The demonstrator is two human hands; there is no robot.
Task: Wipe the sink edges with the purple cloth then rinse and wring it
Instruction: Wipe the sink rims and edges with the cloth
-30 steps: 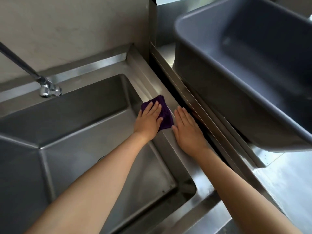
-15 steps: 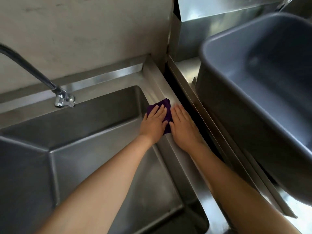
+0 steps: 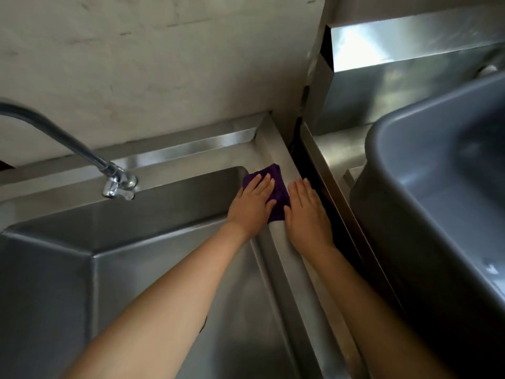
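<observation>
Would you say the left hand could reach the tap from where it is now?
Probably yes. The left hand lies flat on the purple cloth at the sink's right rim; only open basin lies between it and the tap, with nothing in the way.

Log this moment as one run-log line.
phase: wiping right sink edge | left hand: flat on purple cloth | right hand: flat on edge beside cloth | faucet: no water visible

Purple cloth [image 3: 277, 192]: folded, dark, lying flat at frame centre on the stainless sink [image 3: 289, 258] right-hand edge, near the back corner. Basin steel, dull grey.
</observation>
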